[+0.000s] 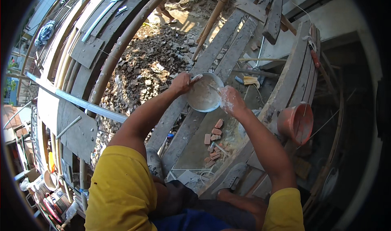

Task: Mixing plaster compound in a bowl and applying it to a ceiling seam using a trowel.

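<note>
bowl [203, 93] of pale wet mix held in the air above the planks [228, 56] | left hand [181, 83] closed on far-left rim, steadying | right hand [230, 100] smeared white, cupped against right rim, grip unclear | orange bucket [296, 122] on right plank edge

Both arms outstretched; left hand [180, 83] gripping; right hand [230, 100] curled.

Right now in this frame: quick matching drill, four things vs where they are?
Things:
1. pan
2. orange bucket
3. brick pieces
4. metal rail

Places:
A. far left, running across the planks
B. held between left hand and right hand
C. right, on the planks
D. below the pan

Pairs: 1-B, 2-C, 3-D, 4-A
</note>
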Demonstrator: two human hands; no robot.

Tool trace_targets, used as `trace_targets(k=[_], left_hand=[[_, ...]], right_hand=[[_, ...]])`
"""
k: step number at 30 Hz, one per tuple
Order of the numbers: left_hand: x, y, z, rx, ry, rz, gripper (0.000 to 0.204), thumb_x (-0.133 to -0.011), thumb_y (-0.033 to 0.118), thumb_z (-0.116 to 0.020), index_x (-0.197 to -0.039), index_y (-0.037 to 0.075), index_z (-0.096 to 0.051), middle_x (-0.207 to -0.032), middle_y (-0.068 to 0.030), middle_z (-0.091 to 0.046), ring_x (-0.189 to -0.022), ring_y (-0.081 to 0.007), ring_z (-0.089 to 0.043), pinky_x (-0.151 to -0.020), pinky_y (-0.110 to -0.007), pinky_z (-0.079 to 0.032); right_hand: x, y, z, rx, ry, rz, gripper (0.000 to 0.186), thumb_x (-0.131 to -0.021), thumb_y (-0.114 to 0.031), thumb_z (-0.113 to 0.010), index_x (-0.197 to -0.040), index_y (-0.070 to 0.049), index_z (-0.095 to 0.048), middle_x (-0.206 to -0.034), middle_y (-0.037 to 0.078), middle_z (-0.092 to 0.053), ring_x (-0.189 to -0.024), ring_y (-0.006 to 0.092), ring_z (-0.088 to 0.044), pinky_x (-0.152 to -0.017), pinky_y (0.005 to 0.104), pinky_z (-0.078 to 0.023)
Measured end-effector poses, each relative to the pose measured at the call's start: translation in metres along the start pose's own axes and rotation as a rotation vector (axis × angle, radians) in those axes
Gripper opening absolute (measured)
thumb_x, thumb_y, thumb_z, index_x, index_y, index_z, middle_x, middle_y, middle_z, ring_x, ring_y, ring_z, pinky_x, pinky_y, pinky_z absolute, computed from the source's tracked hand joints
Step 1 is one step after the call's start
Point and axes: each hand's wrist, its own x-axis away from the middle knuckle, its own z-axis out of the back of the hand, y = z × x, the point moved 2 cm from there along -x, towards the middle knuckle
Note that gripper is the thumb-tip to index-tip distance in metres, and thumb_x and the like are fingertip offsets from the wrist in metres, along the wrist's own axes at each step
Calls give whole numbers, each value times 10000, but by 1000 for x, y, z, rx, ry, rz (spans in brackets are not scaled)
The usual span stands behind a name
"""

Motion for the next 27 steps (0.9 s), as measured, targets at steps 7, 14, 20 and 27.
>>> trace_targets(k=[7,14,20,27], left_hand=[[-8,-14,5,115,46,-169,554,-919,524,-432,-1122,44,-622,-987,-244,-621,-930,-389,-599,-824,-460,-461],[-17,-20,-6,109,-15,-135,461,-943,451,-415,-1137,93,-634,-1041,-212,-579,-971,-389,-581,-847,-444,-461],[-5,-17,-5,134,156,-61,417,-949,423,-413,-1055,108,-665,-993,-179,-566,-895,-360,-602,-783,-453,-485],[-7,-7,-5,121,121,-44,427,-948,434,-415,-1041,109,-675,-1005,-169,-563,-881,-363,-606,-783,-456,-486]], right_hand=[[-43,-29,14,272,-215,-150,211,-679,-98,-650,-864,0,-681,-870,242,-644,-838,408,-649,-746,428,-547],[-62,-52,-26,284,-218,-201,181,-702,-94,-650,-860,-8,-670,-1049,246,-581,-869,396,-643,-762,429,-541],[-33,-90,-40,326,-332,-111,187,-831,-149,-571,-902,9,-643,-1053,226,-561,-842,345,-657,-733,432,-536],[-44,-55,-17,212,-213,-466,272,-894,-225,-497,-904,3,-646,-1057,233,-559,-832,350,-662,-750,451,-530]])
